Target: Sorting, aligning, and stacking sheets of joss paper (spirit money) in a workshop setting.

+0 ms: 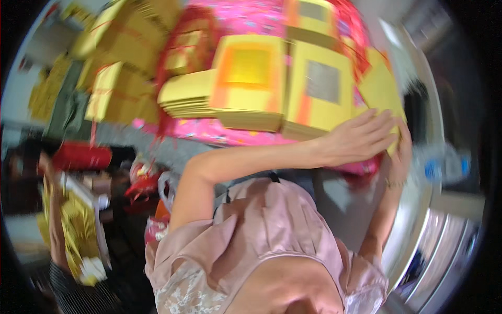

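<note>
At the right side of the table, a sheet or thin stack of yellow paper (377,83) stands tilted. My right hand (401,149) holds its lower right edge, the fingers partly hidden behind it. Across the lower part of the paper lies my left hand (361,137), its fingers stretched out and flat. Just left of the hands sits a thick stack of yellow paper (329,107) with a silver square on top. Beside that is another stack (248,104) with a gold square and orange border.
Folded yellow bundles (188,95) fan out at the left on a pink patterned cover (201,130). Tall yellow bundles (123,91) tied with red string stand farther left. A clear plastic bottle (446,166) is at the right. A co-worker's arm (56,225) shows at the lower left.
</note>
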Demonstrator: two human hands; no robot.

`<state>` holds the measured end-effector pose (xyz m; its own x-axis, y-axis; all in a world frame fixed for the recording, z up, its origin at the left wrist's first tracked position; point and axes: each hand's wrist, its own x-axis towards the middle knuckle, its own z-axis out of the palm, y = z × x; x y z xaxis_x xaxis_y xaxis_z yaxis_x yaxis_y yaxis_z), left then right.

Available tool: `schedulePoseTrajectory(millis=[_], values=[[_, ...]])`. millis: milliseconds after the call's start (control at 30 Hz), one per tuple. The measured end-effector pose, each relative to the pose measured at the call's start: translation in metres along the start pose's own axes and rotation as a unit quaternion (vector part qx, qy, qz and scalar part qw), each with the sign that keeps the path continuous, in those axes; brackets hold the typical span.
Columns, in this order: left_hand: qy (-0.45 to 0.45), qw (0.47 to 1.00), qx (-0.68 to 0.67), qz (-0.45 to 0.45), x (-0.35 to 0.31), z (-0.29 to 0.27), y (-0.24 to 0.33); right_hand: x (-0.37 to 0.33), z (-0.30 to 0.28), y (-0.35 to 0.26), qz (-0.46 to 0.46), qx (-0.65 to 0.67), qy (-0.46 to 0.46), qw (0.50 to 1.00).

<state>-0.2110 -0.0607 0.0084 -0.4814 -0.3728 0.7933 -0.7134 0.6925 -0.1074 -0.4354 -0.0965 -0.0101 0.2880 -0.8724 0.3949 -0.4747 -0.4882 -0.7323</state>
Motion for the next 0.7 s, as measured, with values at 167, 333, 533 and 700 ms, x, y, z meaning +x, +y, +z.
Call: schedulePoseTrajectory(millis=[167, 333, 533, 700], values=[[-0.150, 0.964, -0.220, -0.016, -0.066, 0.030, 0.077, -0.018, 0.007, 0.025, 0.150, 0.389, 0.127, 0.900], [-0.271, 0.897, -0.312, -0.159, -0.106, 0.082, 0.103, -0.052, 0.015, 0.088, 0.274, 0.424, 0.198, 0.840], [-0.235, 0.922, -0.240, -0.193, -0.102, 0.118, 0.092, -0.049, 0.042, 0.100, 0.293, 0.394, 0.246, 0.836], [-0.269, 0.916, -0.229, -0.190, -0.108, 0.131, 0.088, -0.052, 0.065, 0.134, 0.290, 0.270, 0.244, 0.885]])
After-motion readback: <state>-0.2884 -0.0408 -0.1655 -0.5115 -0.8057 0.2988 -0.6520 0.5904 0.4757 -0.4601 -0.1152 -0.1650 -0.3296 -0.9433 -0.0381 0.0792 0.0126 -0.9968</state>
